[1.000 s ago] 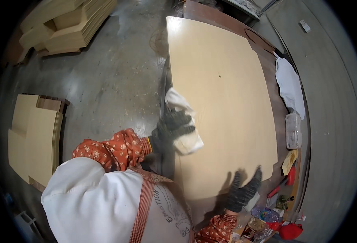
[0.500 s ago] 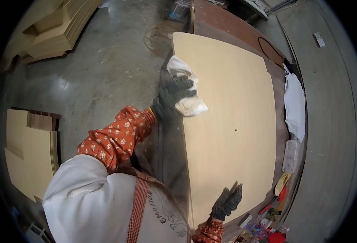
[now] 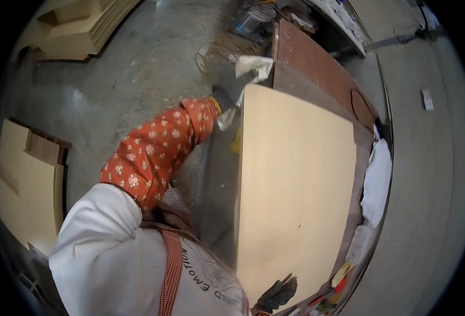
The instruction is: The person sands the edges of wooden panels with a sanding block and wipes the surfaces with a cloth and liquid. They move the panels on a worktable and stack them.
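A broad, pale wood-coloured panel [image 3: 295,179] with rounded corners and a small dark spot lies on the workbench. My left hand [image 3: 226,99], in a dark glove smeared by motion, grips a white cloth [image 3: 256,65] at the panel's far left corner. Parts of the cloth hang past the edge. Close to me, my right hand [image 3: 277,295], gloved in black, rests on the near end of the panel. Its fingers are stretched out and nothing shows in them.
Stacked pale boards [image 3: 27,184] stand on the floor at left, with more boards [image 3: 79,31] at far left. A brown board [image 3: 316,63] lies beyond the panel. White cloth [image 3: 377,174] lines the bench's right side. A bucket [image 3: 256,21] stands at the back.
My left hand has moved the cloth from the panel's left part to its far left corner, partly off the edge. The view has shifted, and my right hand now appears lower.
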A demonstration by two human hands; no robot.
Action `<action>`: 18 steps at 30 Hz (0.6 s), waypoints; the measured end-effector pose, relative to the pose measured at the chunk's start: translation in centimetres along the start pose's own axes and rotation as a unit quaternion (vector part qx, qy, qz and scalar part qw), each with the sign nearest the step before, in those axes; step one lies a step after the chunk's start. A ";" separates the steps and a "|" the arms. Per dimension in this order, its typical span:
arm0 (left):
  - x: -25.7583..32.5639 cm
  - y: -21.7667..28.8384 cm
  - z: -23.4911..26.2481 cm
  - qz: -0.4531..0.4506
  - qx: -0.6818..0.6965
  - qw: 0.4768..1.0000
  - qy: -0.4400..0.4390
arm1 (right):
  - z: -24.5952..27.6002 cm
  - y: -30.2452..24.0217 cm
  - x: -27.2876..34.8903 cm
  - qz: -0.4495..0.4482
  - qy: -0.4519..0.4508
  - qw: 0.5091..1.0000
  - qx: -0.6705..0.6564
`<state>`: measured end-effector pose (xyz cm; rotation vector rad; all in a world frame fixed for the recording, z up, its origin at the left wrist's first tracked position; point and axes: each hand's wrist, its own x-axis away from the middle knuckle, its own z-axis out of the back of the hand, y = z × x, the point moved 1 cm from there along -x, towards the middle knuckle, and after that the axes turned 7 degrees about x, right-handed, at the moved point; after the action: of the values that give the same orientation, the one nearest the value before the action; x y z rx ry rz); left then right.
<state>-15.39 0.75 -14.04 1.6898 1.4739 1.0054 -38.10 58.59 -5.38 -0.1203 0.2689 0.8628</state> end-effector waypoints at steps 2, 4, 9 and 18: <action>1.9 -1.2 -0.9 -0.112 0.042 0.993 0.000 | 0.5 -3.4 -4.0 0.165 -0.040 0.950 0.262; 5.8 -3.8 -2.0 -0.145 0.112 0.983 -0.004 | -2.2 -10.2 -9.6 0.141 0.004 0.990 0.026; 19.3 -14.3 -4.6 -0.087 0.394 0.914 -0.031 | -6.2 -27.9 -22.4 0.265 0.047 0.943 -0.197; 8.1 -11.7 -0.5 0.195 0.536 0.821 -0.017 | -7.2 -31.2 -25.1 0.373 -0.044 0.912 -0.165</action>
<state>-20.84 10.37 -23.03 2.8583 1.8585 0.2354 -31.15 18.49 -5.33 -0.3035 0.0731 1.6728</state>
